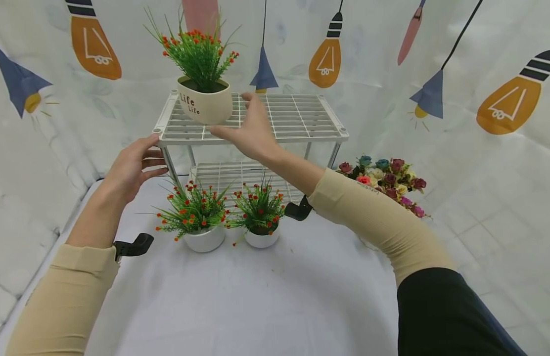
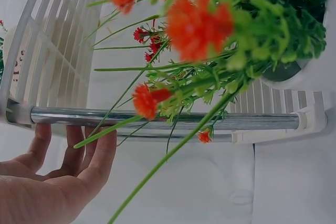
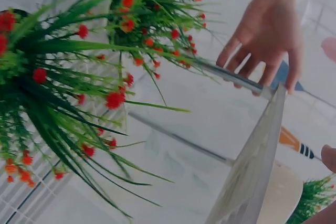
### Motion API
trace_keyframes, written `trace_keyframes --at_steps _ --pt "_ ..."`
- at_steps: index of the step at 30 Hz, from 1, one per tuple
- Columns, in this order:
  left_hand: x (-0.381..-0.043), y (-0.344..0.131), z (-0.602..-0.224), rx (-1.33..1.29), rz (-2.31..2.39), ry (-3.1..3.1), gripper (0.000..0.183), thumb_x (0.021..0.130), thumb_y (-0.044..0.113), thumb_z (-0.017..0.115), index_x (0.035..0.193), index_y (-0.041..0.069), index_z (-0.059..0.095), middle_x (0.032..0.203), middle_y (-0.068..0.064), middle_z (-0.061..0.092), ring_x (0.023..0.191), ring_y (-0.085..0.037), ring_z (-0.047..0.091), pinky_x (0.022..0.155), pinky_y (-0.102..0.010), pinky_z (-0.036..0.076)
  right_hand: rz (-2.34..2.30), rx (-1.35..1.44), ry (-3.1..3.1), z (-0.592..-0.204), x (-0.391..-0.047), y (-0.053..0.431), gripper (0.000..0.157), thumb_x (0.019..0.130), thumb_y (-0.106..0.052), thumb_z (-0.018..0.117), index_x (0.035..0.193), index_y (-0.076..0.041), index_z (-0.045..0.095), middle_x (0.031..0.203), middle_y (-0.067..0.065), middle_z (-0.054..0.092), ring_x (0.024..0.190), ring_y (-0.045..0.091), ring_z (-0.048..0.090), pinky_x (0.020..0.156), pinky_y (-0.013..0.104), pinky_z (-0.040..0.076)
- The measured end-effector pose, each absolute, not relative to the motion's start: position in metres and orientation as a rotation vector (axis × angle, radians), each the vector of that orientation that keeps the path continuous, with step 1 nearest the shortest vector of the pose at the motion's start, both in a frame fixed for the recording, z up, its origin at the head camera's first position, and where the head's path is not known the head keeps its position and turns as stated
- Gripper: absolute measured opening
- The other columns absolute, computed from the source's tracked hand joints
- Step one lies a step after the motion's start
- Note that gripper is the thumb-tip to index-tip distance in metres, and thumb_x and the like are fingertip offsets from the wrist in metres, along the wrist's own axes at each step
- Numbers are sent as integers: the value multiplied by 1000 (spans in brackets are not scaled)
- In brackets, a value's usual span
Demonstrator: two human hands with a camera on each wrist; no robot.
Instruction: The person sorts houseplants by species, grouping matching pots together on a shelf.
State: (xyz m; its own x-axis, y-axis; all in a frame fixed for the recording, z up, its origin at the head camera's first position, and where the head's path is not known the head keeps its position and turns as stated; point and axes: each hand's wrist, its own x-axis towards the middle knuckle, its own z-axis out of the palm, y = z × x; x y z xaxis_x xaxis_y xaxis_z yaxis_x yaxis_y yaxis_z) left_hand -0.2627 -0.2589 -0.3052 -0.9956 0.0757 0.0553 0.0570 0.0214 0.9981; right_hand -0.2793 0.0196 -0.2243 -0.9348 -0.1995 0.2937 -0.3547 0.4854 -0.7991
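Observation:
A two-tier white wire rack [image 1: 297, 116] with metal posts stands on the table. On the left part of its top shelf sits a cream oval pot [image 1: 212, 105] lettered "Life", with grassy leaves and small orange flowers. My right hand [image 1: 252, 129] is over that shelf just right of the pot, thumb and fingers spread apart, holding nothing; its thumb tip is by the pot's lower front edge. My left hand [image 1: 129, 165] is at the rack's left front corner. In the left wrist view its outstretched fingertips touch the metal post [image 2: 173, 120] just below the shelf.
Two white pots, a left one [image 1: 206, 241] and a right one [image 1: 262, 239], with red-flowered plants stand before the lower shelf [image 1: 239, 170]. A colourful rose bunch [image 1: 390, 180] is right of the rack. White cloth [image 1: 257, 306] covers the table; a printed curtain [image 1: 373, 59] hangs behind.

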Motion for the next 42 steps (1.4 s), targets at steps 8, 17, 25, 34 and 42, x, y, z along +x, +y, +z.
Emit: trace_keyframes --at_steps 8,17,25,34,42 --pt "-263 -259 -305 145 2183 2239 44 105 52 52 132 17 51 122 -7 48 106 -17 56 81 -21 57 1517 637 -2517 -239 -243 48 87 89 -34 84 154 -9 32 154 6 36 140 15 35 110 29 39" --pt "-263 -259 -305 115 2186 2234 43 105 51 53 132 17 50 120 -5 51 106 -16 58 82 -22 57 1657 728 -2444 -253 -213 72 79 91 -24 81 152 -7 34 150 3 39 135 14 37 109 29 38" --pt "-260 -257 -304 117 2165 2258 46 105 53 52 134 18 49 123 -8 48 107 -18 56 83 -22 57 1704 692 -2425 -273 -192 102 75 91 -24 80 150 -10 36 150 -1 41 135 14 39 108 39 40" --pt "-260 -256 -301 105 2122 2294 46 106 54 48 136 19 48 126 -9 46 110 -18 55 86 -23 56 1788 544 -2424 -306 -180 132 72 94 -19 77 150 -9 33 151 5 39 138 20 36 110 45 38" --pt "-258 -255 -301 90 2118 2308 50 106 55 48 139 17 46 125 -7 46 111 -19 54 87 -24 55 1920 331 -2323 -349 -175 149 70 95 -10 74 150 -5 31 150 11 37 138 25 36 111 50 36"
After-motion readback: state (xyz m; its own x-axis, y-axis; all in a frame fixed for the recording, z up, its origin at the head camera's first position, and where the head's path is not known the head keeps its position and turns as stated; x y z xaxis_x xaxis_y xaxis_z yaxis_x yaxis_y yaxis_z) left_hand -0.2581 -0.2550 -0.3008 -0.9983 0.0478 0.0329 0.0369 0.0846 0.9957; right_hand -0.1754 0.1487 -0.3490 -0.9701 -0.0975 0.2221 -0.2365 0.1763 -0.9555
